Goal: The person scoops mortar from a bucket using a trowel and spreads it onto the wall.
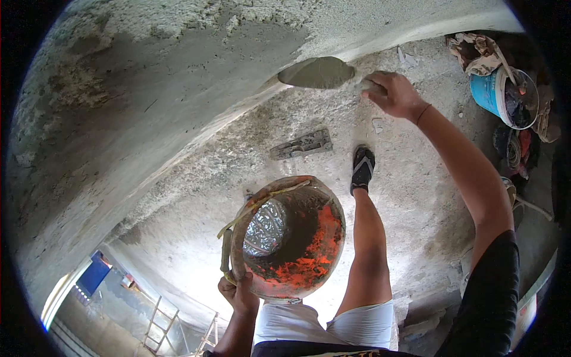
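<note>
My left hand (239, 293) is closed around the lower left edge of a worn bucket (238, 244), close to its rope handle. The bucket is tilted, its mouth facing up at me. Orange-red patches and dried grey mortar coat its inside, and something wet and shiny (266, 229) lies at the bottom. Ahead, my right arm is stretched out to the foot of the wall. My right hand (392, 95) has bent fingers with the thumb apart, and I see nothing between them. Just left of it is an oval of smooth wet grey mortar (316, 72), with a small gap between.
A rough, partly plastered wall (148, 89) curves along the left and far side. On the dusty floor lies a mortar-caked float (301, 144), beyond my sandalled foot (363, 166). A blue bucket (486, 92) with tools stands far right. Metal frames (160, 327) stand lower left.
</note>
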{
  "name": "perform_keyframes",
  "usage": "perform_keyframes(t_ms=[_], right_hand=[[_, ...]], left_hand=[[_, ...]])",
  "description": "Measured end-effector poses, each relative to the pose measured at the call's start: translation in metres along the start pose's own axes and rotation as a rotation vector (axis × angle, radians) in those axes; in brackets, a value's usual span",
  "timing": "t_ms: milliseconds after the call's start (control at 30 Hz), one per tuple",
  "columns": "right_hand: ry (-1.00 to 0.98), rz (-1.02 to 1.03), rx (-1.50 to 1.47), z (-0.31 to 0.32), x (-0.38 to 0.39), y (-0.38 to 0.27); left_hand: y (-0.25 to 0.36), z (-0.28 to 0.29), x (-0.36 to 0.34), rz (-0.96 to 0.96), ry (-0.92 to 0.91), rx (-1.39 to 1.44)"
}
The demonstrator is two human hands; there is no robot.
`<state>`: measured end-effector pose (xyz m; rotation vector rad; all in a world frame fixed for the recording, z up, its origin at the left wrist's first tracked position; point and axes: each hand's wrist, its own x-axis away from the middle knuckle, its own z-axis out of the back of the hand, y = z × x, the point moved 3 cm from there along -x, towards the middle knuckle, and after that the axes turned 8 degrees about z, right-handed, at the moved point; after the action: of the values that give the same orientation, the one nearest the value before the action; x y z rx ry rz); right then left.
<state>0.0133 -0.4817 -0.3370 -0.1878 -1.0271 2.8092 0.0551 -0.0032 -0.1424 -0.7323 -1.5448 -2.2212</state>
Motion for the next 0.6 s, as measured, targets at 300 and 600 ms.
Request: perform_keyframes(t_ms=[300, 600], right_hand=[[-0.243, -0.042, -0.020, 0.074, -0.041, -0.022], [-0.165, 0.071, -0.197, 0.095, -0.014, -0.066]], left_hand=[[0.003, -0.006, 0.000, 0.032, -0.026, -0.049], [0.006, -0.004, 0.002, 0.001, -0.025, -0.071]])
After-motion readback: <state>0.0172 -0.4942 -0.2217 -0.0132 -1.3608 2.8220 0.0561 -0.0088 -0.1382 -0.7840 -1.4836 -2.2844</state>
